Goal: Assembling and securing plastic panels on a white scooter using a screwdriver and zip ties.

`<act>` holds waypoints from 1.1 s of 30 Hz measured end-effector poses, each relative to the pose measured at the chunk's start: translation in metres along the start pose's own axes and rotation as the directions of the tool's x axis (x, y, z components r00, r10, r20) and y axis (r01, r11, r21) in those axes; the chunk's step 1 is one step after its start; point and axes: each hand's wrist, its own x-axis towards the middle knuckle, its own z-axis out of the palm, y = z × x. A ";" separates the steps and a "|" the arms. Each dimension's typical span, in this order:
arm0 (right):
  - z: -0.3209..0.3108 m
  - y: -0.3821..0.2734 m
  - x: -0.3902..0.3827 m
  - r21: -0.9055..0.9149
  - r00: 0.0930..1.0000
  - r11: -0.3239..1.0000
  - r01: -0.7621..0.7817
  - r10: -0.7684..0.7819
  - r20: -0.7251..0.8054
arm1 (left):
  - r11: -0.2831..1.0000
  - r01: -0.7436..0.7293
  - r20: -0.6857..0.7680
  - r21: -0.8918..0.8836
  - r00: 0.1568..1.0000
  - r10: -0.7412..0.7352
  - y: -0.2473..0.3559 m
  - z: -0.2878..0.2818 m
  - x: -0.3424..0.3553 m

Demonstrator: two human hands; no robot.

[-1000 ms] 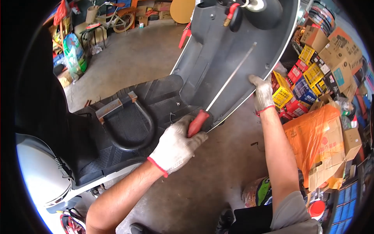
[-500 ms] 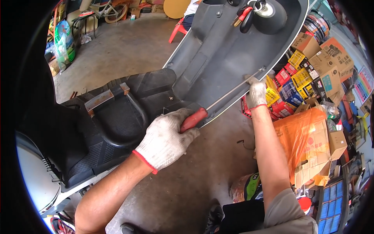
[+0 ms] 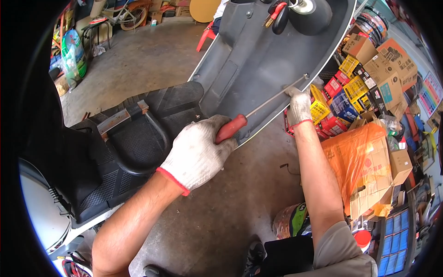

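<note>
My left hand (image 3: 196, 150), in a white knit glove with red cuff trim, is closed around the red handle of a long screwdriver (image 3: 232, 129). Its thin metal shaft runs up and right to a screw (image 3: 306, 76) near the right edge of a scooter's dark grey inner front panel (image 3: 258, 64). My right hand (image 3: 300, 107), gloved alike, is at that panel edge with its fingertips closed at the shaft, a little short of the tip. Its other fingers are partly hidden. Keys with a red piece (image 3: 277, 11) hang at the panel's top.
A black footboard (image 3: 180, 104) carrying a bent black tube bracket (image 3: 134, 159) lies at left. Stacked small boxes (image 3: 344, 104) and a carton under orange plastic (image 3: 355, 161) stand at right. A person sits on a red stool (image 3: 206, 37) beyond the panel.
The whole view has shifted slightly. My left hand has turned a little around the screwdriver handle, and the shaft still reaches the same screw. My right hand stays by the shaft.
</note>
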 end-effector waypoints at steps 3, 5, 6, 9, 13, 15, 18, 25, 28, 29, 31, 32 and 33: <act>0.001 -0.002 -0.001 -0.007 1.000 1.000 -0.012 0.012 -0.020 | 1.000 -0.013 -0.019 -0.002 1.000 0.013 0.003 0.002 0.003; 0.001 0.000 0.001 0.008 1.000 1.000 0.011 -0.011 -0.014 | 1.000 -0.022 -0.035 -0.013 0.999 0.022 0.005 0.003 0.004; 0.001 0.001 0.003 0.019 1.000 0.999 0.029 -0.029 -0.003 | 0.999 -0.024 -0.042 -0.023 0.999 0.023 0.005 0.003 0.004; 0.000 0.006 0.006 -0.017 0.999 0.999 0.032 -0.032 -0.024 | 1.000 0.000 -0.027 -0.029 1.000 -0.001 0.006 0.002 0.004; 0.000 0.006 0.006 -0.060 0.998 0.998 0.030 -0.033 -0.050 | 1.000 -0.027 -0.038 -0.009 0.999 0.027 0.005 0.001 0.004; 0.000 0.003 0.003 -0.063 0.998 0.997 0.052 -0.054 -0.037 | 1.000 -0.012 -0.029 -0.013 1.000 0.012 0.005 0.001 0.004; 0.001 -0.002 -0.001 -0.095 0.996 0.994 0.057 -0.063 -0.064 | 1.000 -0.016 -0.026 0.003 1.000 0.016 0.004 0.002 0.005; 0.002 -0.003 -0.003 -0.021 0.998 0.999 0.048 -0.049 -0.031 | 0.999 -0.047 -0.032 0.020 0.998 0.047 0.004 0.002 0.005; 0.000 -0.001 -0.002 -0.021 0.999 0.999 0.049 -0.050 -0.021 | 0.999 -0.050 -0.023 0.022 0.998 0.051 0.004 0.000 0.005; 0.000 -0.001 -0.002 -0.041 0.998 0.998 0.052 -0.053 -0.018 | 0.999 -0.022 -0.014 0.023 1.000 0.022 0.005 0.000 0.006; 0.000 -0.002 -0.001 -0.059 0.998 0.996 0.062 -0.063 -0.014 | 1.000 -0.018 -0.007 0.023 1.000 0.018 0.008 -0.001 0.006; 0.001 -0.003 -0.002 -0.058 0.998 0.996 0.067 -0.068 -0.014 | 0.999 0.019 0.016 0.037 1.000 -0.020 0.010 -0.003 0.007; 0.002 -0.004 -0.003 -0.065 0.998 0.996 0.055 -0.057 -0.034 | 0.998 0.038 0.019 0.048 0.999 -0.039 0.013 -0.004 0.007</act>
